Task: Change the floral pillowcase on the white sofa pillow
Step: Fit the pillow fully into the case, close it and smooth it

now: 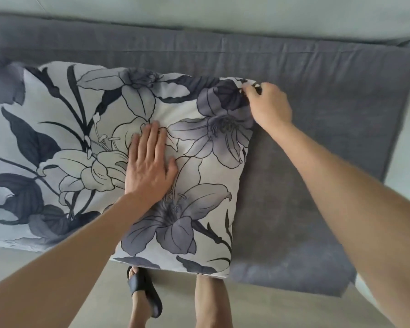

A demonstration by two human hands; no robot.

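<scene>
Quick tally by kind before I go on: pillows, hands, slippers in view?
Floral pillows: 2, one under the hands, one at left
Hands: 2, left hand, right hand
Black slippers: 1
Total: 5

I see the pillowcase [199, 143]: white ground, large lily print in grey-violet and pale cream, black outlines, dark navy leaves and stems. A second floral cloth [21, 147] to its left carries the same print, heavier on dark leaves. Sofa seat [317, 114] is mid-grey, back cushion [223, 13] pale grey. Floor [258, 308] is beige-grey. Slipper [143, 292] is black.
</scene>
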